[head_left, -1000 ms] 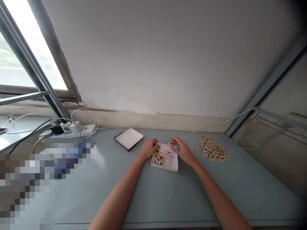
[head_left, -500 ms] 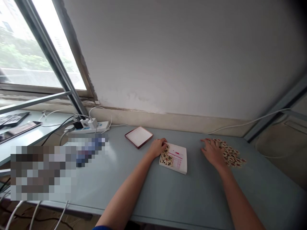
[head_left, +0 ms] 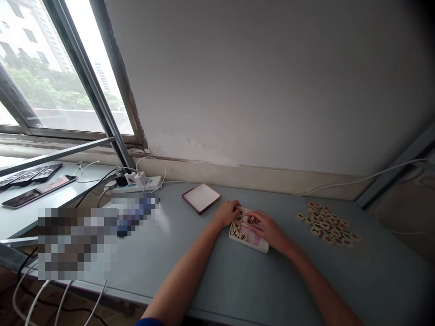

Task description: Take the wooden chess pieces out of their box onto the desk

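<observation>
A shallow white box [head_left: 260, 245] with pink print inside lies on the grey-blue table [head_left: 238, 280]. Several round wooden game pieces [head_left: 238, 227] with black characters fill its left part. My left hand [head_left: 227, 213] rests curled against the box's left far edge. My right hand [head_left: 268, 228] lies over the middle of the box, fingers bent down onto the pieces; whether it holds one is hidden. A loose heap of similar pieces [head_left: 326, 225], black and red marked, lies on the table to the right.
The box lid [head_left: 201, 198], white with a dark red rim, lies left of the box. A power strip [head_left: 136, 182] with plugs and cables sits by the window. A keyboard and phone [head_left: 34, 190] lie on the neighbouring desk at left. A blurred patch covers the left foreground.
My right hand went out to the loose heap on the right and has come back over the box. More pieces lie in the box now. The camera has swung left.
</observation>
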A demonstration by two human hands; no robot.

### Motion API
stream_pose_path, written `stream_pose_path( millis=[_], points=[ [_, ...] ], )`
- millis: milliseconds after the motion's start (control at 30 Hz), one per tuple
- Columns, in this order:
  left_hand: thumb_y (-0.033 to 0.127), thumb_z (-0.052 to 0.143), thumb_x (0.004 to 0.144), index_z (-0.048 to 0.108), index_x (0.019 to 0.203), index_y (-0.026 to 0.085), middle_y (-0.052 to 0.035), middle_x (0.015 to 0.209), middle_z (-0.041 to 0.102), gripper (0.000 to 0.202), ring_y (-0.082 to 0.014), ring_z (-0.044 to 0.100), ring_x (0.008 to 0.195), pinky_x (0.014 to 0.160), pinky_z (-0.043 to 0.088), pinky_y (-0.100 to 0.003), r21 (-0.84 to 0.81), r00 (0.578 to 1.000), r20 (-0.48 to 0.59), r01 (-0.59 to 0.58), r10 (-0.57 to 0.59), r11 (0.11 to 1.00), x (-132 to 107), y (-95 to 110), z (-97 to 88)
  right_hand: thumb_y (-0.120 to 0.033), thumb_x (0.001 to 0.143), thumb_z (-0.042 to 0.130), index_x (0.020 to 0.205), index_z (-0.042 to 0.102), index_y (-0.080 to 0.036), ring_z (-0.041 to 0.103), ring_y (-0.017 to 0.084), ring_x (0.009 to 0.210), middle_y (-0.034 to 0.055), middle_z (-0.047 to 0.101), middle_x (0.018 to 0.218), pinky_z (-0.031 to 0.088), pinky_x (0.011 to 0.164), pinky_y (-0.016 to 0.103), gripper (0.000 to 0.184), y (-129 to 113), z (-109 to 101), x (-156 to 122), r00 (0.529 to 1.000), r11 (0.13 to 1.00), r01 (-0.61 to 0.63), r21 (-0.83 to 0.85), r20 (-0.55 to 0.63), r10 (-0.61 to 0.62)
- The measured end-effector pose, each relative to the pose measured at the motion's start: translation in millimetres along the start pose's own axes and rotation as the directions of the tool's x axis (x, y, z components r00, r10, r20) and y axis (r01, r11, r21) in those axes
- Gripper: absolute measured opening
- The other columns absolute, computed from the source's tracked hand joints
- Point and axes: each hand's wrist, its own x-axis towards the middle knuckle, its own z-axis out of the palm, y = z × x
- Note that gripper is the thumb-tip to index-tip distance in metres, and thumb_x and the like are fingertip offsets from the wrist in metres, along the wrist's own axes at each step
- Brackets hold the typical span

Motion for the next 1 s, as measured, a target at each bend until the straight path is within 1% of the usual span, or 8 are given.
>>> stream_pose_path(
  millis=[200,367,500,600,667,733,833,1000],
  points=[
    [0.024,0.035,0.082,0.059,0.098,0.019,-0.0039,0.083,0.066,0.029,-0.0163,0.059,0.077,0.07,0.041,-0.025,-0.014,1.0,-0.004,-0.015,0.015,1.0,-0.5,-1.3,1.0,-0.03,0.085,0.041,0.096,0.056,-0.019,0.055,0.018,0.083,0.0075,0.057,0.095,0.043,0.077,0.033,0.022,39.6,-30.1,-6.6,0.951,0.952,-0.188,-0.241,-0.287,0.115],
    [0.022,0.036,0.082,0.059,0.097,0.019,-0.0044,0.083,0.066,0.028,-0.0173,0.06,0.078,0.071,0.042,-0.026,-0.015,1.0,-0.013,-0.02,0.02,1.0,-1.1,-0.6,0.0,-0.02,0.081,0.044,0.09,0.06,-0.018,0.05,0.027,0.093,0.0095,0.06,0.093,0.029,0.087,0.052,0.019,70.7,-43.5,-29.4,0.921,0.582,-0.385,-0.716,-0.341,0.19],
    [0.022,0.036,0.081,0.06,0.098,0.019,-0.0043,0.083,0.067,0.029,-0.0167,0.059,0.079,0.071,0.042,-0.025,-0.011,1.0,-0.008,0.003,-0.003,1.0,-2.1,1.8,-1.8,-0.014,0.079,0.042,0.09,0.062,-0.014,0.045,0.032,0.103,0.0158,0.056,0.105,0.018,0.091,0.059,0.023,82.4,-52.3,-39.8,0.856,0.412,-0.514,-0.753,-0.479,0.192],
    [0.022,0.036,0.081,0.059,0.098,0.019,-0.0042,0.085,0.067,0.029,-0.0164,0.059,0.079,0.071,0.042,-0.024,-0.003,1.0,-0.002,0.014,-0.014,1.0,-3.2,3.9,-3.8,-0.018,0.078,0.044,0.101,0.059,-0.017,0.044,0.031,0.106,0.0145,0.053,0.111,0.026,0.092,0.052,0.028,74.1,-50.5,-30.5,0.854,0.611,-0.5,-0.614,-0.466,0.231],
    [0.021,0.036,0.081,0.059,0.098,0.018,-0.0045,0.087,0.067,0.029,-0.0164,0.059,0.08,0.071,0.042,-0.024,0.002,1.0,0.007,0.012,-0.012,1.0,-4.0,4.2,-4.3,-0.024,0.079,0.044,0.105,0.056,-0.02,0.046,0.026,0.104,0.0102,0.053,0.111,0.033,0.091,0.042,0.029,56.0,-42.0,-18.9,0.934,0.846,-0.313,-0.431,-0.299,0.194],
    [0.022,0.036,0.082,0.059,0.098,0.018,-0.0049,0.088,0.066,0.029,-0.0167,0.059,0.081,0.071,0.042,-0.025,0.007,1.0,0.009,0.009,-0.009,1.0,-4.4,3.2,-3.7,-0.025,0.078,0.045,0.102,0.056,-0.021,0.048,0.021,0.103,0.0069,0.054,0.11,0.036,0.09,0.034,0.027,31.2,-28.5,-9.1,0.995,0.976,-0.096,-0.195,-0.059,0.086],
    [0.023,0.036,0.082,0.058,0.098,0.019,-0.0051,0.088,0.066,0.027,-0.0177,0.059,0.082,0.073,0.042,-0.026,0.019,1.0,-0.011,-0.02,0.02,1.0,-4.2,0.9,-1.5,-0.019,0.071,0.052,0.097,0.058,-0.022,0.052,0.019,0.097,0.0035,0.057,0.104,0.039,0.086,0.029,0.028,-1.7,-6.4,-4.7,0.956,0.999,-0.011,0.05,0.295,-0.005],
    [0.023,0.035,0.083,0.058,0.098,0.02,-0.0044,0.086,0.066,0.027,-0.0182,0.059,0.081,0.073,0.041,-0.027,0.018,0.999,-0.025,-0.028,0.028,0.999,-4.0,0.7,-0.9,-0.012,0.069,0.052,0.084,0.058,-0.02,0.053,0.018,0.09,0.0021,0.059,0.095,0.04,0.079,0.026,0.018,-17.0,9.3,-6.3,0.974,0.997,-0.021,0.078,0.225,0.003]
  ],
)
